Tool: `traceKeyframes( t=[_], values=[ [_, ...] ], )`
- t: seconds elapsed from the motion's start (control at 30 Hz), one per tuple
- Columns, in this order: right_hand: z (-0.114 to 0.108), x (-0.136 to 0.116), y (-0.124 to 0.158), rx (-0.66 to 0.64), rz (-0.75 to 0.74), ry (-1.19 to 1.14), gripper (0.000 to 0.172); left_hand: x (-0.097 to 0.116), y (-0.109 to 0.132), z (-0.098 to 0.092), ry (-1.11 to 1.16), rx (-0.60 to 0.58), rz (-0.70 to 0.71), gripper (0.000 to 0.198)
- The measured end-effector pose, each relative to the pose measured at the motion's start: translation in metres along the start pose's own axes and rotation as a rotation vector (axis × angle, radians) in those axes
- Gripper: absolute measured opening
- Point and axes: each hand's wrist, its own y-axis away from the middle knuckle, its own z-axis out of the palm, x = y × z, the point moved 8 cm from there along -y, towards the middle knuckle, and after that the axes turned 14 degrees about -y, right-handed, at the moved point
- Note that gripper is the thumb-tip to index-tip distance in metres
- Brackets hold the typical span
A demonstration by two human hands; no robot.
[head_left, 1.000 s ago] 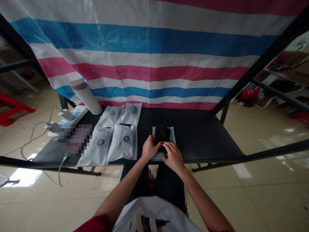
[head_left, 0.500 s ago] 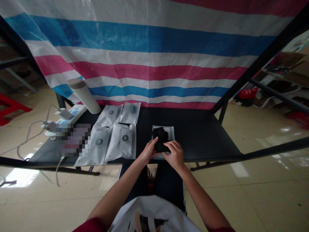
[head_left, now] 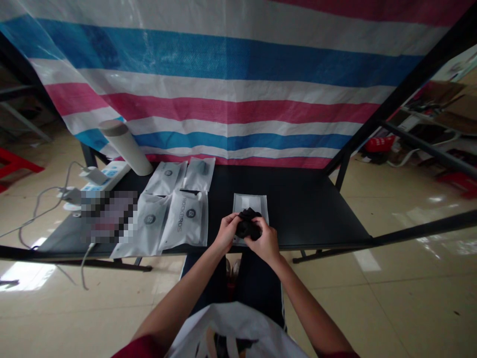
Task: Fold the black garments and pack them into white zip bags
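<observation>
Head view of a person seated at the near edge of a black surface [head_left: 298, 209]. A black fabric bundle [head_left: 248, 223], crumpled and soft-looking, is held between the left hand [head_left: 225, 232] and the right hand [head_left: 265, 243], over the near end of a flat, pale plastic sleeve [head_left: 250, 204]; whether it touches the sleeve cannot be told. Grip: both hands curl in from left and right, pressing the bundle together, with its top showing above them. Handling (judged): light, limp and easily compressed, so it is best held by the gathered middle, where the hands now close on it. Left of the hands, white ROCKBROS pouches [head_left: 185, 219] lie in two rows. Beyond them, a beige tube [head_left: 122, 147] stands tilted at the far left, near a power strip [head_left: 106, 175]. A pixelated patch hides whatever lies at the left. A striped tarpaulin [head_left: 223, 99] hangs beyond the far edge.
</observation>
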Motion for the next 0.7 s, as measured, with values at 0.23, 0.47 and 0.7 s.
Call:
traceKeyframes(
  t=[0.23, 0.47, 0.7],
  values=[
    [-0.011, 0.03, -0.008, 0.03, 0.147, -0.253, 0.065, 0.016, 0.008, 0.008, -0.257, -0.175, 0.124, 0.04],
    [0.002, 0.03, -0.008, -0.251, 0.225, -0.468, 0.06, -0.003, 0.007, 0.014, -0.289, -0.241, 0.02, 0.039],
    [-0.023, 0.053, -0.009, -0.155, 0.297, -0.39, 0.059, -0.007, 0.001, 0.015, -0.518, -0.011, 0.293, 0.042]
  ],
)
